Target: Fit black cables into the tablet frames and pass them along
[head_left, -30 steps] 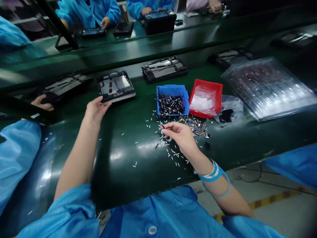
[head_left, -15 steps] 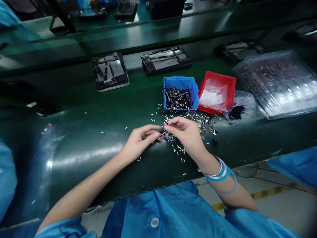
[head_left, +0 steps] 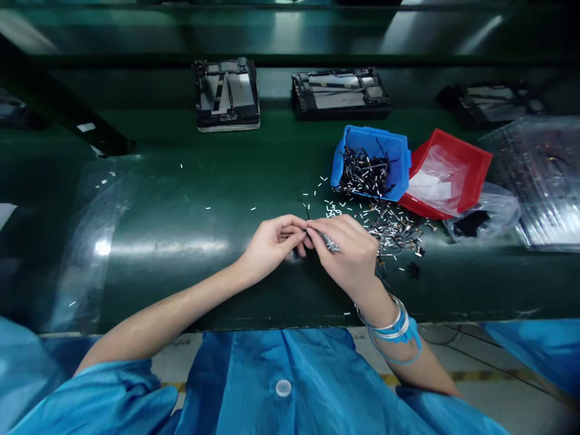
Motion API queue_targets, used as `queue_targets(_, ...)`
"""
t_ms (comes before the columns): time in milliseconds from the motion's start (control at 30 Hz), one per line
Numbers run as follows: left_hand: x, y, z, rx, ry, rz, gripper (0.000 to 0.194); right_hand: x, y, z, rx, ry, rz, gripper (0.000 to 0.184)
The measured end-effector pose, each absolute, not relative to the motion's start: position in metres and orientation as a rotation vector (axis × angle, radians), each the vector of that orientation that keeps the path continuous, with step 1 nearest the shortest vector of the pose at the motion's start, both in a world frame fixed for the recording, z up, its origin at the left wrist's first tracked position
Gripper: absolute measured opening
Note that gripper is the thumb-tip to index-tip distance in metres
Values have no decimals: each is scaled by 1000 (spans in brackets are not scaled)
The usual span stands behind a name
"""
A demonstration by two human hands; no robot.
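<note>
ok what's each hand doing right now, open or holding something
Left hand: fingers curled in; whether it grips anything cannot be told.
Right hand: closed, fingertips pinching a thin black piece.

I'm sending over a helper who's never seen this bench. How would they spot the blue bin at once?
On the green bench, look just beyond the person's right hand, past the scattered white strips. Two open bins sit side by side there. The blue bin is the left one, heaped with thin black pieces; the red bin holds clear plastic.
</note>
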State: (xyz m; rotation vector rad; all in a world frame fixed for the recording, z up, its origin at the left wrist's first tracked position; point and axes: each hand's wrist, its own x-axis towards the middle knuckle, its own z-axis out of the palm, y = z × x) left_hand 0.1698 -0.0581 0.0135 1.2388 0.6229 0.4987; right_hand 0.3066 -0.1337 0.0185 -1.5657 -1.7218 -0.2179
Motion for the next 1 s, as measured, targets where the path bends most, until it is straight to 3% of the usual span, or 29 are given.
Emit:
queue_targets(267,169,-52,11,1233,682,417,21,327,-133,17,-1818,-1596,-329,21)
queue_targets(533,165,-57,15,1500,624,482,38,313,-133,16,-1551,-1829,-111,17)
queue_targets(767,161,-61,14,1812,597,497,41,313,-135,16,-1585,-1824,-156,20)
queue_targets(1000,165,-56,12,1443,632,406,46,326,-136,17,-1728,-1759,-387,26)
